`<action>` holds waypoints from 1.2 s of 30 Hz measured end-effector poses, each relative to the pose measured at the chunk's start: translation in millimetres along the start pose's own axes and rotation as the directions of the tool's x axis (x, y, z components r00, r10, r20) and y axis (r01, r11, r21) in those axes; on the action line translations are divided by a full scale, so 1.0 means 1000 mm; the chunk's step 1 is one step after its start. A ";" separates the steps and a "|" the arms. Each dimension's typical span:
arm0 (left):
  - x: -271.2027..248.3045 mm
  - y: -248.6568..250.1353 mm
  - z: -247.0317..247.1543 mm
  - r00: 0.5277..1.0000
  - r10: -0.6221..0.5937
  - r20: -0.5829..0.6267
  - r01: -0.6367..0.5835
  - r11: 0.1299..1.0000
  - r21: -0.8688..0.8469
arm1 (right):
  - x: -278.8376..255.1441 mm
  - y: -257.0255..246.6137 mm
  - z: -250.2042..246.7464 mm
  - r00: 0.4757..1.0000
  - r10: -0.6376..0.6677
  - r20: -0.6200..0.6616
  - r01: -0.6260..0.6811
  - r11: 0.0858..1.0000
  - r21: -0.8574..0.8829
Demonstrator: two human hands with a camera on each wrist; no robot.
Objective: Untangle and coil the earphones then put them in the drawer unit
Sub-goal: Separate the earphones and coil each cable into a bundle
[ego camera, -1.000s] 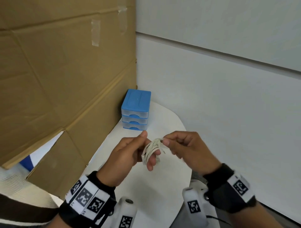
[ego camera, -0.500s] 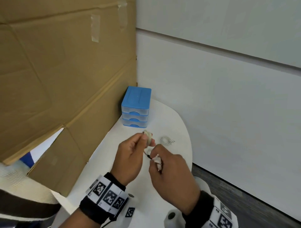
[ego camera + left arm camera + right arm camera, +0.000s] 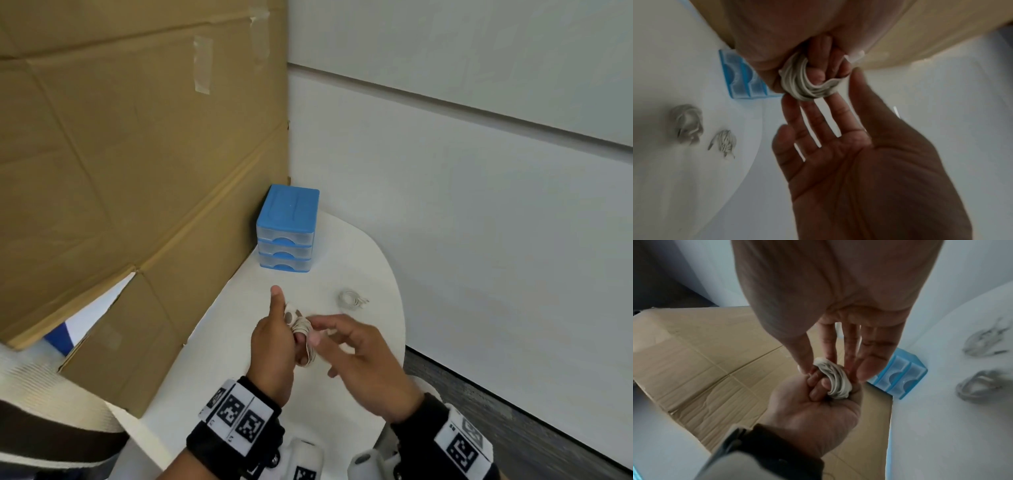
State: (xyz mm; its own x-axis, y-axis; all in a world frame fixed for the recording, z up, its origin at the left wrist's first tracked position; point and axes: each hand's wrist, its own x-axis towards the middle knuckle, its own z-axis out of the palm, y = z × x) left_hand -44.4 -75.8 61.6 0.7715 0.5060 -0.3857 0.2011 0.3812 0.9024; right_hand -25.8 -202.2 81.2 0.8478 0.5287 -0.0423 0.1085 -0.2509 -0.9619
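The earphones (image 3: 301,334) sat coiled round the curled fingers of the left hand (image 3: 274,346), the right hand (image 3: 363,359) spread and just touching them, while the drawer unit (image 3: 287,228) stood shut straight ahead, nearer the left.

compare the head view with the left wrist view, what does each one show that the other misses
Only the head view shows the top of the blue drawer unit with its three drawers closed, both marker wristbands, and one coiled bundle on the white table.

Only the left wrist view shows the right hand's open palm, its fingers spread under the coil, and two bundles lying on the table.

Both show the earphones wound around the left hand's fingers, the right hand at the coil, the drawer unit and the cardboard.
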 end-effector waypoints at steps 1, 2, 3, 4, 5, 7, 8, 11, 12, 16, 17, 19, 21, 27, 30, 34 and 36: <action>0.000 0.000 -0.001 0.998 -0.068 0.010 0.069 0.996 -0.058 | -0.002 0.002 0.002 0.999 -0.005 0.044 0.006 1.000 -0.027; 0.001 -0.001 -0.003 0.994 -0.104 0.028 0.106 0.990 -0.089 | -0.003 0.002 0.004 0.998 -0.008 0.063 0.010 0.999 -0.038; 0.001 -0.003 -0.003 0.993 -0.113 0.042 0.116 0.989 -0.093 | -0.003 0.002 0.005 0.999 -0.009 0.053 0.010 1.000 -0.030; 0.000 -0.004 -0.003 0.993 -0.111 0.049 0.115 0.990 -0.082 | -0.003 0.003 0.007 1.000 -0.009 0.027 0.010 1.000 -0.018; 0.000 -0.005 -0.003 0.994 -0.099 0.046 0.102 0.992 -0.070 | -0.003 0.003 0.008 1.000 -0.006 -0.006 0.006 1.000 -0.011; 0.001 -0.009 -0.003 0.996 -0.074 0.040 0.076 0.996 -0.049 | -0.005 0.007 0.011 0.998 -0.002 -0.066 -0.001 0.999 -0.041; 0.002 -0.010 -0.004 0.997 -0.067 0.044 0.069 0.997 -0.046 | -0.006 0.008 0.013 0.996 -0.003 -0.085 -0.001 0.999 -0.054; 0.001 -0.013 -0.003 0.994 -0.075 0.083 0.080 0.995 -0.063 | -0.009 0.012 0.018 0.993 -0.020 -0.113 0.011 0.996 -0.084; 0.000 -0.014 -0.003 0.992 -0.077 0.096 0.084 0.994 -0.066 | -0.010 0.012 0.020 0.994 -0.029 -0.108 0.018 0.995 -0.098; -0.002 -0.017 0.000 0.993 -0.059 0.100 0.065 0.996 -0.062 | -0.011 0.012 0.019 0.991 -0.067 -0.116 0.057 0.994 -0.091; -0.003 -0.017 0.001 0.994 -0.053 0.092 0.059 0.996 -0.061 | -0.010 0.013 0.018 0.989 -0.074 -0.126 0.063 0.995 -0.083; -0.004 -0.017 0.003 0.997 -0.043 0.061 0.048 0.996 -0.071 | -0.009 0.016 0.015 0.984 -0.090 -0.156 0.072 0.991 -0.117; -0.005 -0.019 0.005 0.998 -0.062 0.009 0.063 0.991 -0.121 | -0.007 0.021 0.014 0.979 -0.105 -0.174 0.072 0.980 -0.188; -0.002 -0.035 -0.005 0.969 -0.243 0.051 0.247 0.922 -0.299 | -0.003 0.038 0.011 0.986 -0.036 -0.163 -0.010 0.963 -0.271; -0.006 -0.038 -0.015 0.947 -0.295 0.125 0.320 0.889 -0.327 | 0.001 0.043 0.002 0.987 0.039 -0.157 -0.073 0.973 -0.219; -0.008 -0.036 -0.023 0.944 -0.293 0.152 0.325 0.906 -0.272 | 0.003 0.043 -0.005 0.990 0.081 -0.114 -0.101 0.978 -0.184; -0.007 -0.037 -0.026 0.932 -0.327 0.153 0.360 0.883 -0.301 | 0.004 0.044 -0.006 0.993 0.083 -0.083 -0.097 0.980 -0.177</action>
State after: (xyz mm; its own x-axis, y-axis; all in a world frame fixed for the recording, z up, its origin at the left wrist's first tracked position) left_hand -72.8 -73.7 26.3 0.7460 0.2284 -0.6256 0.2737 0.7513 0.6005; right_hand -15.1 -215.8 40.6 0.8940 0.4369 -0.0993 0.1161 -0.4400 -0.8905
